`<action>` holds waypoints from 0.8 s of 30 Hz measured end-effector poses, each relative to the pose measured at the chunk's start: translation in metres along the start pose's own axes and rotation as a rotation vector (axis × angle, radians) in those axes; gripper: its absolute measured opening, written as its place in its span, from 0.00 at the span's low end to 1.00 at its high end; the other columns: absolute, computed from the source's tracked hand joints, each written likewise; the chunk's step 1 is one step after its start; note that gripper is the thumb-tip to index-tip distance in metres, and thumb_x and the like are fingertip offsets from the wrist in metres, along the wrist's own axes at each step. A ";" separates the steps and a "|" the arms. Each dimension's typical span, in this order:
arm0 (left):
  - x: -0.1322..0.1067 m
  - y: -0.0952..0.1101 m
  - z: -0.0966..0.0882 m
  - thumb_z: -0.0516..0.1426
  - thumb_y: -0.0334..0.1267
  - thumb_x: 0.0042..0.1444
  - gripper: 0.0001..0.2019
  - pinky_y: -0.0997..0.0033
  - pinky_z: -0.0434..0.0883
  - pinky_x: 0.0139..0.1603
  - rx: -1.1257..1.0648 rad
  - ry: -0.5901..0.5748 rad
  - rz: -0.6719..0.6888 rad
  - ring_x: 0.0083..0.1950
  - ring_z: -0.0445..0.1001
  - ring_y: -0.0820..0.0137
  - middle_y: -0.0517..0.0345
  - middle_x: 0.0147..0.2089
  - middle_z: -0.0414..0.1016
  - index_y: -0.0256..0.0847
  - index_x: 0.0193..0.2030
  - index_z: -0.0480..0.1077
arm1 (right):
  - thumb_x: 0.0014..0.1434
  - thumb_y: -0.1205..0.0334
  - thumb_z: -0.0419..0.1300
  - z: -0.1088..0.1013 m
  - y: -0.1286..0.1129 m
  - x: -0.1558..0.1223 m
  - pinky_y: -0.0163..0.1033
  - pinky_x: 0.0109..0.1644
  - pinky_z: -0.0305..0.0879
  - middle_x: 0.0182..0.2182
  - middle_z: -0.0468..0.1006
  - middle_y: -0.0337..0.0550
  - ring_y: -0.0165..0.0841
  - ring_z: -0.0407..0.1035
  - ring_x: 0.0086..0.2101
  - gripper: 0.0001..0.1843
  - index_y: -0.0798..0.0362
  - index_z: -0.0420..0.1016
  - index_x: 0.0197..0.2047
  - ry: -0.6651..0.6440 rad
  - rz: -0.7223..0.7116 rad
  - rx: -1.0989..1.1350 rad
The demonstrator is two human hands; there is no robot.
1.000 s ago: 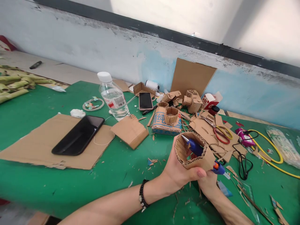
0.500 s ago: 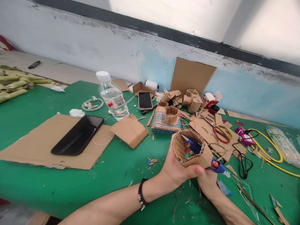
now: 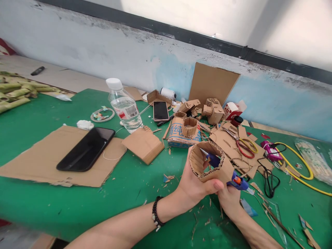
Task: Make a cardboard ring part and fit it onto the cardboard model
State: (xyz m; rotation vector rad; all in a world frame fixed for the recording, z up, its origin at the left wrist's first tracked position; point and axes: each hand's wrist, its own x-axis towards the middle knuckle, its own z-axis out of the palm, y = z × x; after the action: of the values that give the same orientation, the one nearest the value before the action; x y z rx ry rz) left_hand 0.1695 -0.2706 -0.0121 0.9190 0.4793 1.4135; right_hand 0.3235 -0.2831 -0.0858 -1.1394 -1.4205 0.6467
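1. Lower centre-right of the frame: the left hand (image 3: 193, 185) is wrapped around a corrugated cardboard ring (image 3: 209, 162), held above the green table (image 3: 135, 188).
2. The right hand (image 3: 229, 202) grips a blue hot glue gun (image 3: 234, 180), its nozzle inside the ring.
3. The step looks like gluing the inner seam; next, a steady nozzle against the wall.
4. The gun's long axis runs lower right to upper left; the ring's opening faces upper left.
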 end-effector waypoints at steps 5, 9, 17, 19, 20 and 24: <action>0.000 0.000 -0.001 0.80 0.64 0.43 0.45 0.34 0.68 0.78 0.027 0.022 -0.010 0.70 0.75 0.41 0.43 0.62 0.79 0.49 0.64 0.73 | 0.64 0.46 0.72 0.004 -0.017 0.007 0.36 0.13 0.56 0.13 0.66 0.30 0.32 0.60 0.12 0.24 0.44 0.67 0.26 -0.004 0.045 0.052; 0.002 0.001 -0.003 0.79 0.66 0.42 0.48 0.36 0.68 0.79 0.040 0.021 0.005 0.74 0.73 0.40 0.43 0.65 0.79 0.50 0.67 0.73 | 0.66 0.40 0.71 0.006 -0.020 0.007 0.38 0.11 0.50 0.12 0.63 0.28 0.32 0.57 0.11 0.28 0.43 0.63 0.25 -0.009 0.081 0.074; 0.003 0.003 -0.008 0.78 0.66 0.46 0.46 0.39 0.73 0.76 0.068 0.066 0.010 0.73 0.76 0.41 0.41 0.69 0.78 0.47 0.66 0.73 | 0.69 0.29 0.63 0.009 -0.012 0.006 0.38 0.13 0.52 0.12 0.63 0.30 0.31 0.57 0.12 0.32 0.42 0.63 0.25 -0.034 0.102 0.066; 0.004 0.001 -0.009 0.77 0.67 0.46 0.48 0.39 0.74 0.76 0.058 0.088 0.010 0.74 0.76 0.41 0.41 0.69 0.79 0.47 0.68 0.72 | 0.69 0.29 0.63 0.009 -0.011 0.006 0.38 0.13 0.52 0.12 0.62 0.29 0.31 0.57 0.12 0.32 0.42 0.62 0.25 -0.052 0.118 0.064; 0.004 -0.001 -0.009 0.77 0.67 0.47 0.48 0.39 0.73 0.77 0.051 0.096 0.010 0.74 0.75 0.41 0.41 0.69 0.79 0.46 0.70 0.71 | 0.70 0.29 0.62 0.009 -0.010 0.006 0.37 0.14 0.53 0.12 0.62 0.29 0.31 0.57 0.12 0.32 0.42 0.62 0.25 -0.070 0.129 0.057; 0.006 -0.006 -0.013 0.74 0.71 0.50 0.49 0.39 0.70 0.79 0.042 0.144 -0.031 0.76 0.74 0.42 0.40 0.66 0.82 0.44 0.70 0.72 | 0.71 0.33 0.63 0.006 -0.008 0.007 0.38 0.18 0.57 0.13 0.63 0.30 0.31 0.59 0.15 0.29 0.43 0.65 0.26 -0.116 0.169 0.004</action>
State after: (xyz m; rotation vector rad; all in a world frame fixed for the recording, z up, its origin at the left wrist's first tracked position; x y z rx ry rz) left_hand 0.1637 -0.2608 -0.0227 0.8425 0.6309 1.4522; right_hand 0.3165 -0.2788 -0.0776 -1.2449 -1.4295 0.8462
